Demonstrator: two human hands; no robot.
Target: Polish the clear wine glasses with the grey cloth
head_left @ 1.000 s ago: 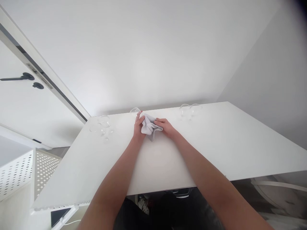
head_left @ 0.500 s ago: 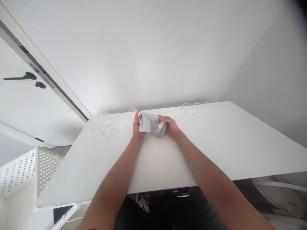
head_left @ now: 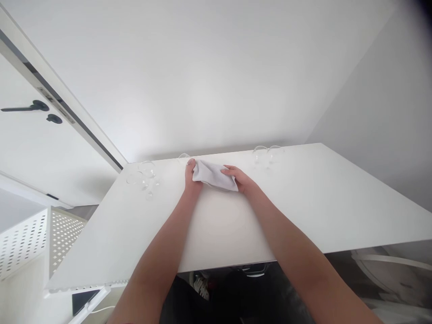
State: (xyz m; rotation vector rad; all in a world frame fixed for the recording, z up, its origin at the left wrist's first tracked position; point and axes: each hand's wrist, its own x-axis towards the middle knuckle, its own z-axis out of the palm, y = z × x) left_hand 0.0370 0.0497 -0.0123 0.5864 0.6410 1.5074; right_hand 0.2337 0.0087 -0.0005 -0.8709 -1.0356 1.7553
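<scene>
A light grey cloth (head_left: pixel 216 174) is stretched between my two hands above the back half of the white table (head_left: pixel 222 234). My left hand (head_left: pixel 191 175) is closed on its left end, thumb uppermost. At the other end, my right hand (head_left: pixel 239 177) grips the cloth with the fingers lying over its top edge. Just behind my left hand shows the rim of a clear glass (head_left: pixel 184 156); I cannot tell whether the hand touches it. Whether anything is wrapped inside the cloth is hidden.
Several clear stemmed glasses (head_left: pixel 146 170) stand at the table's back left. Two more clear glasses (head_left: pixel 269 150) are at the back right, close to the wall (head_left: pixel 216 81). A perforated white panel (head_left: pixel 67 234) and a door handle (head_left: pixel 27 106) lie to the left.
The cloth has been turned and drawn flatter between my hands, its right corner now lower and straighter. My right fingers have shifted slightly along it, and the view has moved a little.
</scene>
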